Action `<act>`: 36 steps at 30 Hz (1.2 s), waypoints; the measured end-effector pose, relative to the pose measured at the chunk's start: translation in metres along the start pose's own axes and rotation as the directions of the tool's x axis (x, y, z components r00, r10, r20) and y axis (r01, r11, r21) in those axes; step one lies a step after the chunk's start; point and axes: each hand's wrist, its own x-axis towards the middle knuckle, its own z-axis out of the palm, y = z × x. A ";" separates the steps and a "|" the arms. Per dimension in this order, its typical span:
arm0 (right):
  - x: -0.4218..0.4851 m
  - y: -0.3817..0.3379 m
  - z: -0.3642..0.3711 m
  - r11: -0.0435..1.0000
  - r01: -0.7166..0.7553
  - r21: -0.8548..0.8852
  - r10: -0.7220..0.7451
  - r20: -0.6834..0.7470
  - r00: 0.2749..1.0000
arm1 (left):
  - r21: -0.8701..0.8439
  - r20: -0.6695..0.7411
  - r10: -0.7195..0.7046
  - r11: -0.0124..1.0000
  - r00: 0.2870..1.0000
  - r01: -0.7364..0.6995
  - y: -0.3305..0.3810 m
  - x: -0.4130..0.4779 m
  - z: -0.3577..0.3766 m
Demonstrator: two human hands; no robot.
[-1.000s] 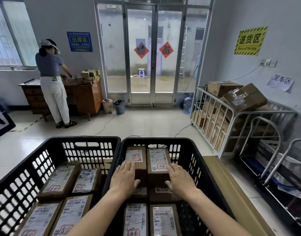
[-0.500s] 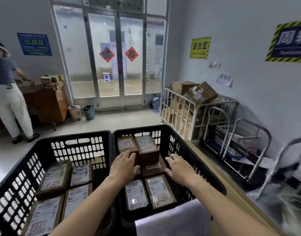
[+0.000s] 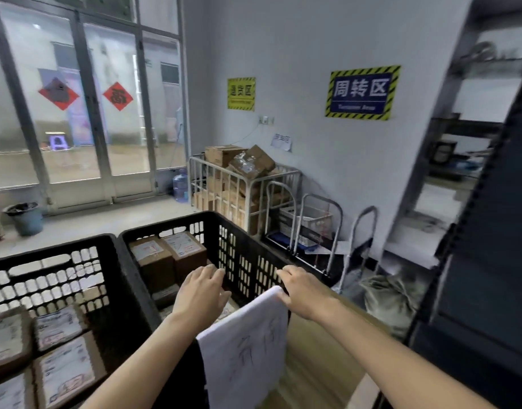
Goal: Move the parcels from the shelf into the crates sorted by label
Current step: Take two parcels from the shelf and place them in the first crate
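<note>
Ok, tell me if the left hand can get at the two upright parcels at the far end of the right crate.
Probably yes. The left hand hovers open inside the right crate, and nothing lies between it and the two upright parcels. The right hand is off at the rim.

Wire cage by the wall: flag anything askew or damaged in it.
In the wire cage, the top box wrapped in clear tape lies tilted on the stack, its wrapping crumpled, beside a level carton. Nothing looks spilled; finer damage is too blurred to judge.
</note>
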 end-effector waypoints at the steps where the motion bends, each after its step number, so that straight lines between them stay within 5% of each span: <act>1: -0.007 0.006 -0.005 1.000 -0.023 -0.003 0.023 -0.016 1.000 | -0.006 0.007 0.020 1.000 1.000 -0.020 0.007 0.001 0.000; 17: -0.173 0.118 -0.082 0.916 -0.399 0.026 0.399 -0.141 0.906 | -0.155 -0.012 0.401 0.904 0.916 -0.398 0.206 0.012 -0.008; 36: -0.472 0.266 -0.127 0.668 -0.736 0.108 0.738 -0.226 0.636 | -0.270 -0.079 0.673 0.696 0.736 -0.665 0.497 -0.098 -0.021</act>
